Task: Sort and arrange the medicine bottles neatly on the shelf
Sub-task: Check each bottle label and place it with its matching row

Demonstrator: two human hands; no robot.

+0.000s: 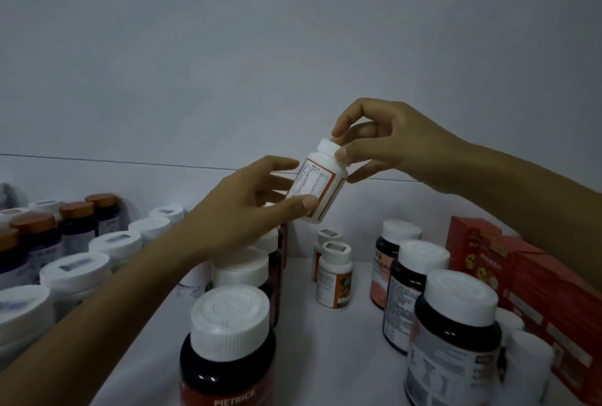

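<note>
Pinching cap, right hand [384,144] holds white bottle [321,185] (tilted); left hand [247,206] grips base.

L hand [241,200], R hand [391,144] both pinch bottle [317,184].

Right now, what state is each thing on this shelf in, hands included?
Held white bottle: tilted, off the shelf, cap on.
Left hand: grips the bottle's body.
Right hand: pinches its cap.
Two small white bottles: upright, capped, one behind the other.
Dark bottles: upright, capped.
Red boxes: lined up, right side.
</note>
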